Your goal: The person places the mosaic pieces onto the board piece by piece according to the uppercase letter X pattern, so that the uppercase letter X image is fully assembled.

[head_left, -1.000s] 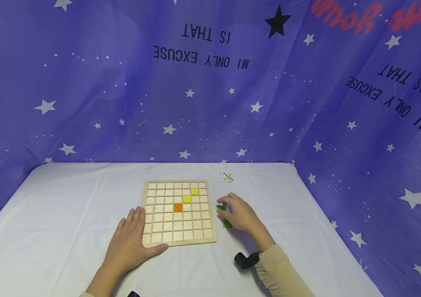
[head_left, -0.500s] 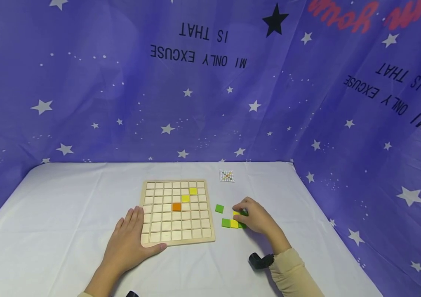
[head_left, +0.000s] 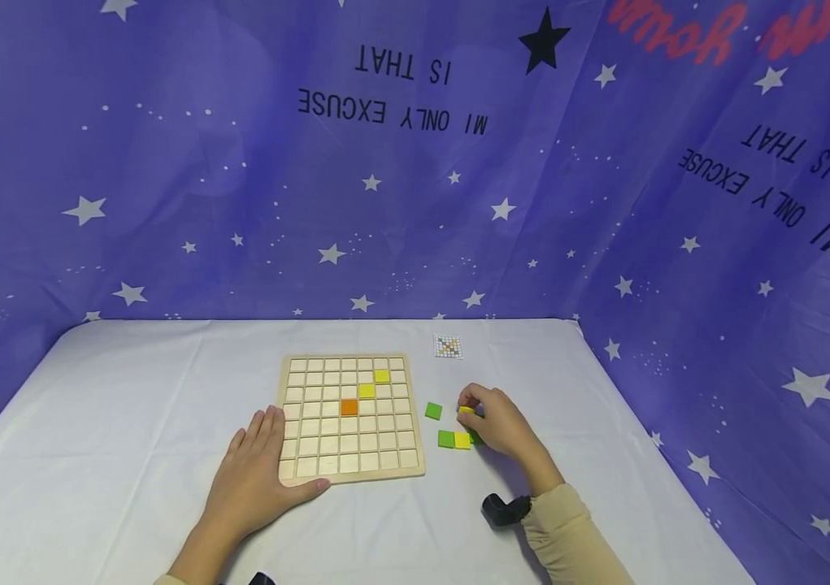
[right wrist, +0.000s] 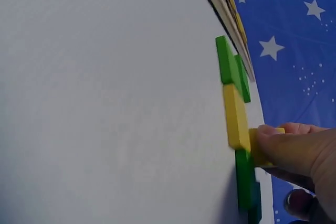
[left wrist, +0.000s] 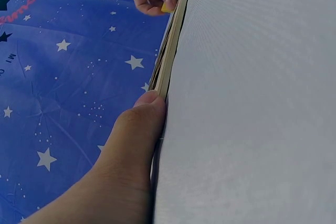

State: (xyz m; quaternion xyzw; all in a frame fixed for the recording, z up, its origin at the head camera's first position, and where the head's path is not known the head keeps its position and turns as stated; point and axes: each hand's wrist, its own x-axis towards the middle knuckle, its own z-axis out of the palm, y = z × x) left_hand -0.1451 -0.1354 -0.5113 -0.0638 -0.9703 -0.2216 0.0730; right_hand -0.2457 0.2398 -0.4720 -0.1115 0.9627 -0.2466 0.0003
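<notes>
While left hand point(head_left: 257, 479) stays flat on board point(head_left: 351, 417), right hand point(head_left: 497, 424) now pinches yellow tile point(head_left: 467, 410), lifted vs 0.5 s ago.

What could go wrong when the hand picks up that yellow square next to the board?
The right hand pinches a small yellow square tile by its edge only, so it might slip out. Its knuckles sit close to the loose green and yellow tiles on the white tablecloth, so lifting may nudge them apart. The left hand rests on only one corner of the wooden grid board, so a bump might turn it.
</notes>
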